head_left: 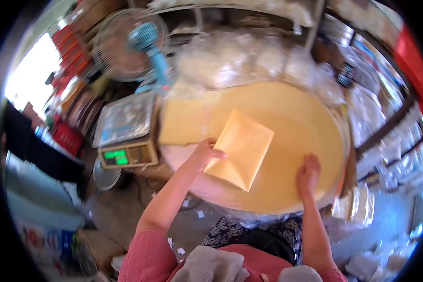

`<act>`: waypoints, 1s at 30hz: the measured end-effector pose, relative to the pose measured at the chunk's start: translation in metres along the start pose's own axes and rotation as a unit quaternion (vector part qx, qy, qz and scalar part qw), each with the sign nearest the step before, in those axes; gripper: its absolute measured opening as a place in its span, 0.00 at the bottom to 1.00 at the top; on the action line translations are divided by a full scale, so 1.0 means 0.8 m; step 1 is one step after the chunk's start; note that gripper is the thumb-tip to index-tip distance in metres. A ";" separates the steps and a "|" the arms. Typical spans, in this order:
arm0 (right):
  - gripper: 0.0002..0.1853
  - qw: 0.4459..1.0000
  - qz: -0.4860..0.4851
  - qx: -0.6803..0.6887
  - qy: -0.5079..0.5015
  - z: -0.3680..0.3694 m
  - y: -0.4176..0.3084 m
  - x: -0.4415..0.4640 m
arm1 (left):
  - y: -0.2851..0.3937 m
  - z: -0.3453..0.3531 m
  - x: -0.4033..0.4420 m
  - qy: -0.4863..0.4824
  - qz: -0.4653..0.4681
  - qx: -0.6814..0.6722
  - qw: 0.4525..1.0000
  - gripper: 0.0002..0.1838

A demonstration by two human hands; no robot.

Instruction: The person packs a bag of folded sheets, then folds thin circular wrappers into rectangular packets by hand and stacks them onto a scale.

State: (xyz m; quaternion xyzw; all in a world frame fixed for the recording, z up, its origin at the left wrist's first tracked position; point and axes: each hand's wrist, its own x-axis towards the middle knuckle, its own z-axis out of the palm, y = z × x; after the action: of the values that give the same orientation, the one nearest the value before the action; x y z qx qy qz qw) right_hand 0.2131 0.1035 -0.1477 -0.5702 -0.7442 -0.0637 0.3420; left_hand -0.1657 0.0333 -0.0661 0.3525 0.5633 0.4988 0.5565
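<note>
My left hand grips the left edge of a flat, yellow-orange packet, with the thumb lying on top. The packet is rectangular, smooth and slightly shiny, with crease lines near its lower corner; whether it is one piece or a stack I cannot tell. Beneath it is a round yellow tabletop. My right hand rests at the table's right side, fingers loosely bent and a little blurred, nothing visible in them.
A scale with a green display and metal pan stands left of the table. Behind it is a blue fan. Clear plastic bags are heaped along the back. Shelf posts and more bags stand at right. Paper scraps lie on the floor.
</note>
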 end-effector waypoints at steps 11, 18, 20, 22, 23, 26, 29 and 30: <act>0.19 0.999 -0.013 -0.041 -0.015 -0.002 -0.005 0.002 | 0.097 -0.346 -0.062 0.268 0.122 -0.047 0.955 0.27; 0.19 0.998 -0.016 -0.062 -0.026 0.000 -0.006 0.004 | 0.066 -0.482 -0.037 0.244 0.035 -0.100 0.964 0.22; 0.20 0.997 -0.009 -0.068 -0.029 -0.002 -0.009 0.004 | 0.061 -0.483 -0.030 0.259 0.020 -0.109 0.959 0.21; 0.20 0.997 -0.002 -0.065 -0.033 -0.002 -0.013 0.005 | 0.054 -0.493 -0.027 0.264 0.010 -0.095 0.960 0.21; 0.21 0.998 0.005 -0.062 -0.034 -0.001 -0.013 0.006 | 0.049 -0.511 -0.022 0.258 0.004 -0.077 0.963 0.21; 0.21 0.998 0.012 -0.054 -0.042 -0.003 -0.009 0.004 | 0.064 -0.475 -0.030 0.316 -0.034 0.026 0.948 0.22; 0.21 0.998 -0.008 -0.056 -0.041 0.000 0.000 0.004 | 0.070 -0.437 -0.030 0.493 0.037 0.352 0.795 0.21; 0.21 0.997 -0.015 -0.059 -0.038 0.001 0.002 0.003 | 0.071 -0.421 -0.030 0.532 0.083 0.478 0.694 0.20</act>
State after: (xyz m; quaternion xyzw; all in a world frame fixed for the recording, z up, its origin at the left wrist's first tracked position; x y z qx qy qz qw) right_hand 0.2143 0.1064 -0.1475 -0.5801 -0.7602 -0.0911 0.2778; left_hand -0.5012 -0.0326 -0.0444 0.2919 0.8960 0.3111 -0.1236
